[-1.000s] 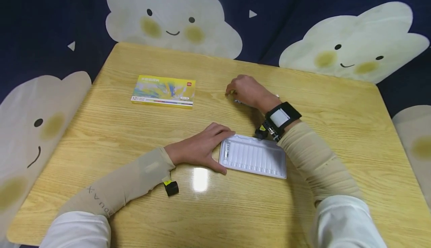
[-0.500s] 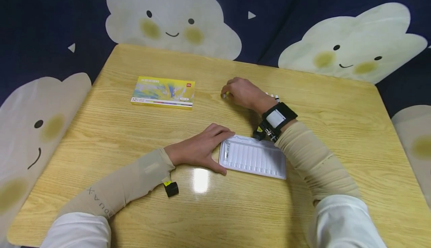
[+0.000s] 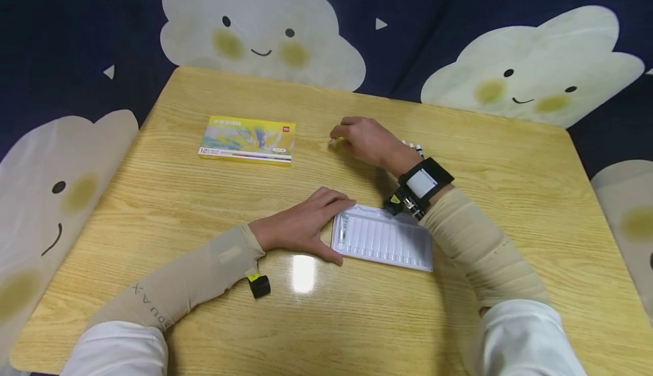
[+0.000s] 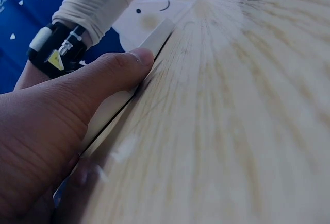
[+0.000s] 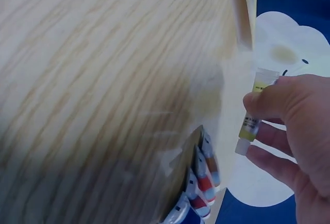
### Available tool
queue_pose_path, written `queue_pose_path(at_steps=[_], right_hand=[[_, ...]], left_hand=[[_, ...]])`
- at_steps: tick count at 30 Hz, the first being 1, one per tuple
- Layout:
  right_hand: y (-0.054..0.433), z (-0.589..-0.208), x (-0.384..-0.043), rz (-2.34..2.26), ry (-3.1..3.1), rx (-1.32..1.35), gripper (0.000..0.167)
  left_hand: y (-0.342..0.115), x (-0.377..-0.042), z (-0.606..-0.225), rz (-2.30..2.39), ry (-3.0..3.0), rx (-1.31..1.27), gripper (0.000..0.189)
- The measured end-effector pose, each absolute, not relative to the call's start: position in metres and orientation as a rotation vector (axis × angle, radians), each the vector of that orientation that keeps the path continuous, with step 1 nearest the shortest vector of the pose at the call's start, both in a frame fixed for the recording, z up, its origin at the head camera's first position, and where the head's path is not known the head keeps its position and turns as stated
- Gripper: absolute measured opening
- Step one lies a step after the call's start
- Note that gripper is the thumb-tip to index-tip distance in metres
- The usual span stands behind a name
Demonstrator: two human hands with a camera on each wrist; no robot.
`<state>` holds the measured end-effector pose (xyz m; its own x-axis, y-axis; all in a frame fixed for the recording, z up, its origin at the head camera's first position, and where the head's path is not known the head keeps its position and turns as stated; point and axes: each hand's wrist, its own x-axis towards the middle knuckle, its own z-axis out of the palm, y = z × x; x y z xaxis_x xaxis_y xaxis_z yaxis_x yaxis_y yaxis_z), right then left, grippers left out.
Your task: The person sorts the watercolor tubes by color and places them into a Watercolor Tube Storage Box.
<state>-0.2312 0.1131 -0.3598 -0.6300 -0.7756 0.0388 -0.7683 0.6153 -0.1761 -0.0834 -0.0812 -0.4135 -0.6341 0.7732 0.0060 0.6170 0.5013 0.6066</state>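
My right hand is raised beyond the tray and pinches a small paint tube with a yellow band and a white cap. In the right wrist view the thumb lies across the tube, hiding its middle. My left hand holds the left end of a white plastic tray, thumb at the near edge and fingers at the far edge. Narrow slots run across the tray, and a small tube appears to lie in the leftmost one. Seen from the left wrist, the thumb presses the tray's side.
Several paint tubes lie in a row on the table, their white caps showing behind my right wrist. A yellow paint box lies flat at the back left. The wooden table ends at a cloud-patterned curtain.
My right hand has shifted slightly left with the paint tube, whose end now shows past the fingers. More caps have come into view behind that wrist. The left hand and tray stay put.
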Motion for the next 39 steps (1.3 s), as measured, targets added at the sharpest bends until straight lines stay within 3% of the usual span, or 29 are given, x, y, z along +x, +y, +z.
queue_pose_path(at_steps=[20, 39], right_hand=[[0.136, -0.354, -0.202, -0.428, 2.842, -1.314, 0.033], [0.159, -0.358, -0.154, -0.777, 2.797, -1.086, 0.035]], left_hand=[[-0.084, -0.084, -0.411, 0.866, 2.468, 1.185, 0.112], [-0.080, -0.082, -0.414, 0.869, 2.490, 1.202, 0.114]])
